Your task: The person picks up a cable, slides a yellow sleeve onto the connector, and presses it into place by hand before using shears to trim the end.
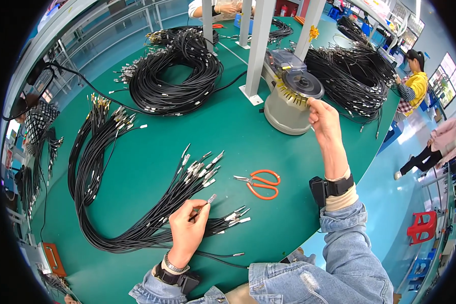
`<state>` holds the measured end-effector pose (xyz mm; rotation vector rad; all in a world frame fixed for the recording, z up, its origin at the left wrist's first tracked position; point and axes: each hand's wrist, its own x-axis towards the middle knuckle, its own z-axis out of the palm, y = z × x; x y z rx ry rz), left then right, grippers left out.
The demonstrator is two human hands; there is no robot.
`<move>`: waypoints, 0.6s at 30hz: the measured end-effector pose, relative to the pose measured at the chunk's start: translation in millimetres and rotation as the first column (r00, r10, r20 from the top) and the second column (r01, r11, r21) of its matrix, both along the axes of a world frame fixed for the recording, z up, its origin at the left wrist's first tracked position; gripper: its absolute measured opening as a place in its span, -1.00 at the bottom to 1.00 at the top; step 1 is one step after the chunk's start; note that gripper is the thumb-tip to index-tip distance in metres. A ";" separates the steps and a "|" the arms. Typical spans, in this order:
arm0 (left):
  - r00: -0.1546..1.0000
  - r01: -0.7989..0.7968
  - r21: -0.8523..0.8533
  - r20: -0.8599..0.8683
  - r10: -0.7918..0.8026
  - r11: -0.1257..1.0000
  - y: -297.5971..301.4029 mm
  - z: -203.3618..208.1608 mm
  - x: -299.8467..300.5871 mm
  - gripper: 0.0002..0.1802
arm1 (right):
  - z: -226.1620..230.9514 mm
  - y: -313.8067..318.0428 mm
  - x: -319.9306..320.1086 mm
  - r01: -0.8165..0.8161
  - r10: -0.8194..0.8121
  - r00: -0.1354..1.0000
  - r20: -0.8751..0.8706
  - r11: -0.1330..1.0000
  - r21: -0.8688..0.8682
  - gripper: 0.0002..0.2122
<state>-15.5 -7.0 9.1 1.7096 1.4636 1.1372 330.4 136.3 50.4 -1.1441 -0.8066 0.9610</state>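
The green table [152, 162] fills most of the room in front of me, and big coils of black cable [175, 76] lie on its far part. Nearer to the person, a fan of cables with metal ends [137, 223] spreads on the table, the plugs pointing toward upper right.

On the right stands a grey tape dispenser [288, 104] with a round top and short yellow strips [295, 96] hanging around its edge. The right hand [323, 120] is raised to this edge; the thumb and forefinger are closed together at a strip, the other fingers loosely curled. I cannot tell if the strip is already free from the wheel.

The left hand [187, 228] rests on the bundle near the front edge and pinches one cable [203, 206] between thumb and fingers. Its long axis runs from lower left to upper right, and the silver plug points up and to the right, lifted a little above the others.

Orange scissors [260, 183] lie between the two hands, handles to the right, tips to the left.

I think the risks are these: the sticky strip may fold on itself if pulled askew, and the thin cable may slip from such a light pinch and fall back among its neighbours.
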 end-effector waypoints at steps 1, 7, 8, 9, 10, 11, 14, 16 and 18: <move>1.000 -0.010 -0.004 -0.002 0.010 1.000 0.0 0.1 -0.2 -0.93 | 3.9 -2.3 -3.0 -0.007 0.009 0.999 -0.043 0.999 0.049 -0.87; 0.997 -0.065 0.146 -0.023 0.069 0.987 -0.9 -6.4 0.2 -0.92 | 14.3 -60.0 -85.1 -0.256 0.251 0.966 0.060 0.961 0.109 -0.91; 0.998 -0.061 0.153 0.000 0.062 0.986 -2.1 -7.2 -0.5 -0.92 | 13.5 -76.6 -102.9 -0.369 0.363 0.927 0.096 0.928 0.049 -0.92; 0.997 -0.073 0.150 -0.005 0.075 0.986 -3.1 -6.0 -0.3 -0.92 | 10.2 -90.8 -117.5 -0.471 0.469 0.874 0.124 0.882 -0.013 -0.93; 0.998 -0.062 0.122 -0.014 0.064 0.991 -4.7 -3.5 -0.9 -0.92 | 3.7 -100.2 -132.1 -0.561 0.560 0.819 0.127 0.827 -0.030 -0.94; 0.999 -0.045 0.095 -0.020 0.047 0.994 -6.2 -0.3 -0.7 -0.93 | -1.2 -109.5 -144.3 -0.640 0.639 0.758 0.131 0.767 -0.046 -0.95; 0.999 -0.031 0.079 -0.018 0.032 0.996 -7.6 2.2 0.3 -0.93 | -28.2 -124.4 -167.0 -0.709 0.713 0.701 0.033 0.701 -0.083 -0.91; 1.000 -0.023 0.101 0.009 0.022 0.995 -8.3 1.7 1.0 -0.93 | -33.6 -128.6 -173.2 -0.721 0.738 0.669 0.086 0.672 -0.167 -0.94; 1.000 -0.026 0.116 -0.004 0.027 0.993 -8.6 0.9 1.2 -0.93 | -35.7 -129.2 -176.5 -0.728 0.755 0.646 0.111 0.653 -0.209 -0.95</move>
